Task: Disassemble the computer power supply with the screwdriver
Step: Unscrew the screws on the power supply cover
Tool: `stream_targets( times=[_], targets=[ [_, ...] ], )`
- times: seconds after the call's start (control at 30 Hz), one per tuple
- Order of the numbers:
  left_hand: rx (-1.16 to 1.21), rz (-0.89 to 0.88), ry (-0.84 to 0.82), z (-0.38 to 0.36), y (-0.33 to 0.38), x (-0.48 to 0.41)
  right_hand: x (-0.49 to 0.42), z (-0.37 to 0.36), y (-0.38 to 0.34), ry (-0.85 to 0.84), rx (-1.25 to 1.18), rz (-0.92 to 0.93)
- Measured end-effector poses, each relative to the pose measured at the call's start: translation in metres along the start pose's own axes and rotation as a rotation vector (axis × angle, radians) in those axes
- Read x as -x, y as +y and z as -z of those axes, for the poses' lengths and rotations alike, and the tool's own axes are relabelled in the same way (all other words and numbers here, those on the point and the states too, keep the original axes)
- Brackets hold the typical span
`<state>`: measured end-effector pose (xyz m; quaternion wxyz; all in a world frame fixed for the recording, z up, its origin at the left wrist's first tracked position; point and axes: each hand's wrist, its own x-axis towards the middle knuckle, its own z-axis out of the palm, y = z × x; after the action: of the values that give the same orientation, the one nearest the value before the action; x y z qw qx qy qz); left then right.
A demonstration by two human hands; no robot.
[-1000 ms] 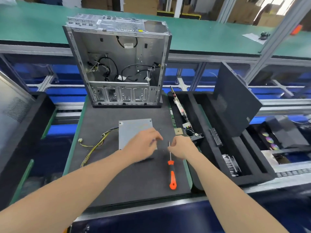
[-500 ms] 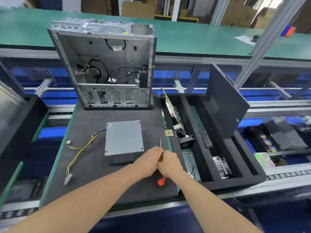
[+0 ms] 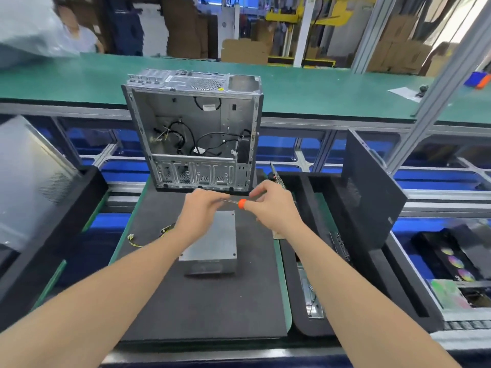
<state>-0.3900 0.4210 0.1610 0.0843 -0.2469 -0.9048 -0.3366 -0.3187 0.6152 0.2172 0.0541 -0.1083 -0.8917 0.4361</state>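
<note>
The right hand has its fingers wrapped round the orange handle of the screwdriver. The tool lies level in the air, pointing across toward the left hand. That hand's fingers are curled round the far end of the metal shaft, as far as I can make out; the tip itself is hidden inside them. Both hands are raised off the bench, close together, and the tool touches nothing else.

Directly under the hands, a little nearer the person, the power supply lies flat on the dark mat. It is a plain grey metal box with its top plate on. Small screw heads show at the corners of that plate, and I see none lying loose. Its yellow and black cables trail out on the mat beyond the left wrist.

Just past the fingertips stands the computer case, open toward the person, with only loose wires hanging inside. Off to the side of the right arm is a black foam tray with parts in its slots, and a black side panel leans up in it.

By my reckoning the unit is already out of the case, so that part is done. The disassembly itself looks not yet started: the cover is shut and every screw I can see is in place. What remains is to bring the tip down to a corner screw, back each one out and lift the cover off.
</note>
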Motion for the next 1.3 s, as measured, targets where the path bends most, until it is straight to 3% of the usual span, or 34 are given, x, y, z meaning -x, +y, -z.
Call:
stream_targets(
  times=[0.23, 0.43, 0.63, 0.73, 0.97, 1.1, 1.3],
  targets=[
    [0.104, 0.144, 0.033, 0.031, -0.076, 0.01, -0.03, -0.046, -0.07, 0.111, -0.167, 0.169],
    [0.146, 0.23, -0.046, 0.037, -0.127, 0.009, -0.059, -0.09, -0.1, 0.093, 0.111, 0.306],
    [0.255, 0.382, -0.267, 0.025, -0.148, 0.001, -0.077, -0.116, -0.105, 0.099, 0.212, 0.242],
    [0.355, 0.418, -0.299, 0.015, -0.152, -0.004, -0.079, -0.122, -0.104, 0.126, 0.237, 0.222],
    [0.891, 0.656, -0.4, 0.007, -0.167, -0.014, -0.076, -0.123, -0.102, 0.159, 0.197, 0.203],
    [0.886, 0.676, -0.473, 0.007, -0.173, -0.018, -0.078, -0.122, -0.103, 0.144, 0.153, 0.209],
    [0.954, 0.661, -0.443, 0.003, -0.174, -0.012, -0.083, -0.123, -0.097, 0.151, 0.181, 0.219]
  ],
)
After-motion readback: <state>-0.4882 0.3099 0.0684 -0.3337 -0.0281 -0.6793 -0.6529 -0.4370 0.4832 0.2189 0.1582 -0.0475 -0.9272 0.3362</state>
